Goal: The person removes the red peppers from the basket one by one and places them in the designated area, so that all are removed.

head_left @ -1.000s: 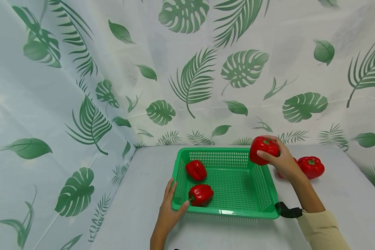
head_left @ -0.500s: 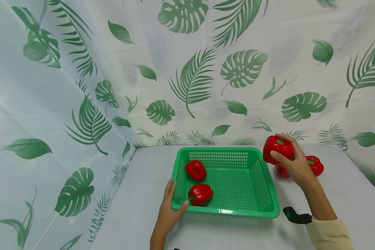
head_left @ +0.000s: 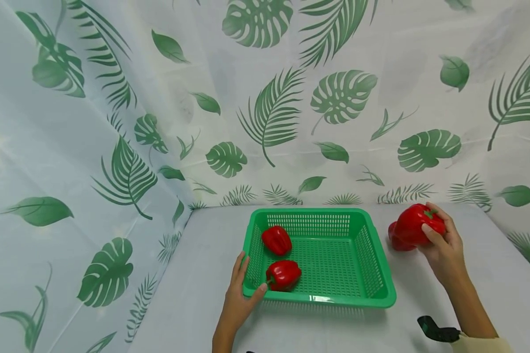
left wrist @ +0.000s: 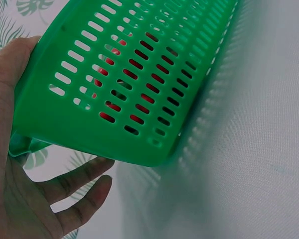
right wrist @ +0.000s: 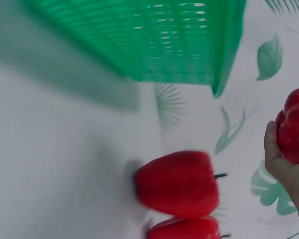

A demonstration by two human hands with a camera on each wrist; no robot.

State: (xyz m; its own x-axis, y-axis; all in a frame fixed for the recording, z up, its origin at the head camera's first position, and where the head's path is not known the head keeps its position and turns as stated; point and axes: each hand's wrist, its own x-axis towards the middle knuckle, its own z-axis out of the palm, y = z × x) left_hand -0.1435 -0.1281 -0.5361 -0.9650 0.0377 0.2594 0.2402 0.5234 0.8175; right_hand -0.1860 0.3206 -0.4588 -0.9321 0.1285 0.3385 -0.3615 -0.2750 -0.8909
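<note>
My right hand (head_left: 446, 250) holds a red bell pepper (head_left: 417, 224) above the table, right of the green plastic basket (head_left: 329, 300); the held bell pepper (right wrist: 296, 124) shows at the right edge of the right wrist view. Below it on the table are two more red bell peppers, a fuller one (right wrist: 179, 184) and a cut-off one (right wrist: 187, 230); the head view shows only part of one (head_left: 396, 239). My left hand (head_left: 237, 301) grips the basket's front left corner, fingers along the left side and thumb at the front rim. Inside lie two bell peppers, one behind (head_left: 277, 240), one in front (head_left: 284, 275).
The basket has slotted walls (left wrist: 124, 64) and stands on a white-covered table (head_left: 194, 274). Behind and to the left hangs a white sheet printed with green leaves (head_left: 265, 113). A black strap (head_left: 437, 329) is at my right wrist.
My right hand has carried the held bell pepper from over the basket's back right corner rightward and slightly down, over the bell peppers on the table. The left hand and basket stay put.
</note>
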